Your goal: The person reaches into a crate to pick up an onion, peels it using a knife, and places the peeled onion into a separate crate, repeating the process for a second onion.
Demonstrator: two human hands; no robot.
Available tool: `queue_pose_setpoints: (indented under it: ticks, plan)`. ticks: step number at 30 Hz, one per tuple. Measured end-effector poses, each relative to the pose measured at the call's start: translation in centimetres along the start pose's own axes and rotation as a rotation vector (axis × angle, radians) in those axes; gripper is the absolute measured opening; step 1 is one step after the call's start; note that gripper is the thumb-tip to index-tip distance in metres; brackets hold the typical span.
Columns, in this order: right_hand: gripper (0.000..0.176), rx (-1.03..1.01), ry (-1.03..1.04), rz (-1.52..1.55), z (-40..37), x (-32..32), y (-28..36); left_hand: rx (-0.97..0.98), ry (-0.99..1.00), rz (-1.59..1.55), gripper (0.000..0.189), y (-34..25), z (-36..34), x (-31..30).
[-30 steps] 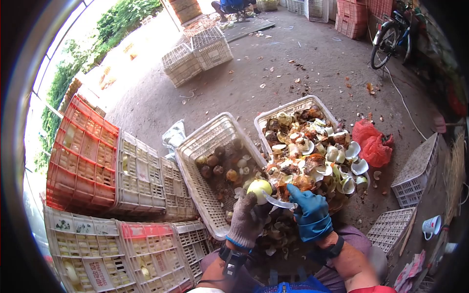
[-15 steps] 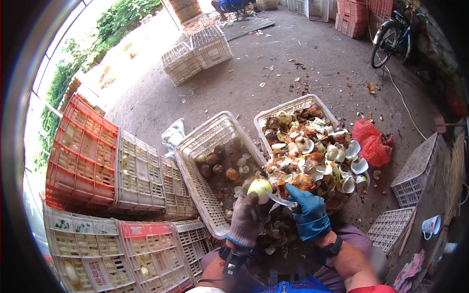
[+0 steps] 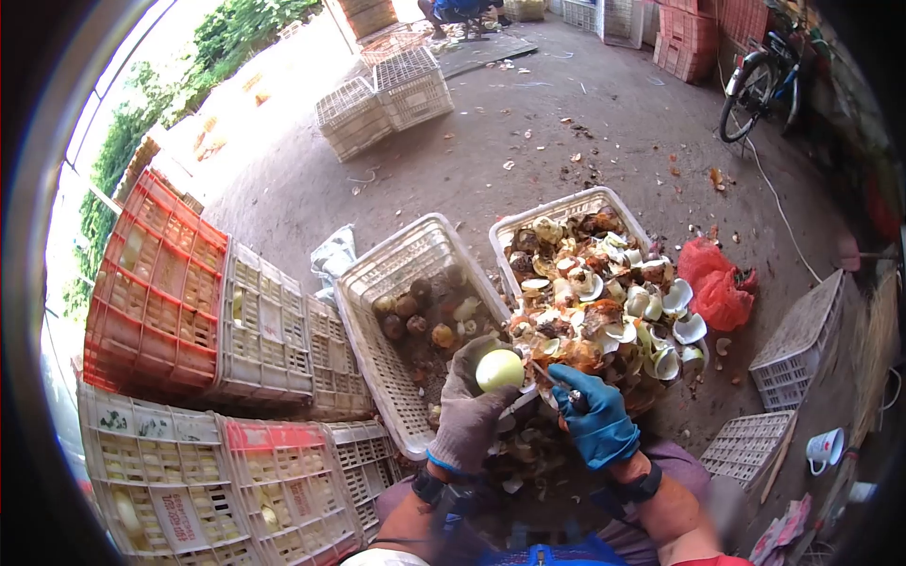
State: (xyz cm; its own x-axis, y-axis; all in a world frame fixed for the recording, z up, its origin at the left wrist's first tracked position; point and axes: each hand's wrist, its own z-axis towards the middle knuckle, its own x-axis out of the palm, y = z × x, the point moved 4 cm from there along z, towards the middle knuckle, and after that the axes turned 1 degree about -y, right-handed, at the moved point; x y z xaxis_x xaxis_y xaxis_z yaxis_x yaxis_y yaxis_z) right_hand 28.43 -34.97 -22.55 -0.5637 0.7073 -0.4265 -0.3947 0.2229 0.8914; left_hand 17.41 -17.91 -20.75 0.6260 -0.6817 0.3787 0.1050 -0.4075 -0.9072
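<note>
My left hand (image 3: pixel 469 415), in a grey knit glove, is wrapped round a pale peeled onion (image 3: pixel 499 370). Just right of it, my right hand (image 3: pixel 596 415), in a blue glove, is closed on a knife (image 3: pixel 545 374) whose blade points up and left beside the onion. A white crate (image 3: pixel 389 401) with several brown onions (image 3: pixel 415 324) at its bottom stands beyond my left hand. Beyond my right hand, a second white crate (image 3: pixel 500 243) is heaped with onion skins and cut layers (image 3: pixel 590 292).
Stacked crates (image 3: pixel 269 330) filled with pale onions stand at the left. A red net bag (image 3: pixel 717 285) lies right of the heap. Grey crates (image 3: pixel 797 340), a white cup (image 3: pixel 824 451) and a bicycle (image 3: pixel 755 85) are at the right. Far back, a person (image 3: pixel 458 9) sits.
My left hand has turned the onion, showing it higher in the palm. The knife has come away from the onion's lower side and now tilts upward in my right hand.
</note>
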Motion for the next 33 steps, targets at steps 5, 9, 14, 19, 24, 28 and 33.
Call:
queue_pose_setpoints:
  ticks: [5,9,14,19,24,28,33]
  plan:
    - [0.037,0.103,-0.002,0.039,-0.5,0.4,-1.5,0.159,0.012,0.282,0.073,-1.0,-0.2,0.0]
    - [0.029,0.443,0.082,0.446,0.2,1.2,-4.5,-0.239,-0.054,-0.539,0.042,3.9,1.5,-4.4]
    - [0.028,0.471,0.134,0.403,1.8,2.4,-3.1,-0.237,-0.498,-0.752,0.027,5.9,3.9,-10.2]
    - [0.028,0.495,0.171,0.373,2.3,3.4,-1.2,0.001,-0.461,-0.658,0.022,-2.7,4.0,-15.8]
    - [0.029,0.507,0.176,0.361,2.1,4.0,-0.2,0.794,-0.356,-0.668,0.038,-31.0,2.6,-18.9]
    - [0.029,0.516,0.186,0.363,2.0,4.3,-0.1,0.922,-0.403,-0.513,0.018,-42.2,-1.8,-19.1]
    - [0.029,0.534,0.168,0.390,1.2,4.1,-2.1,0.607,-0.407,-0.376,0.014,-30.5,-1.4,-19.2]
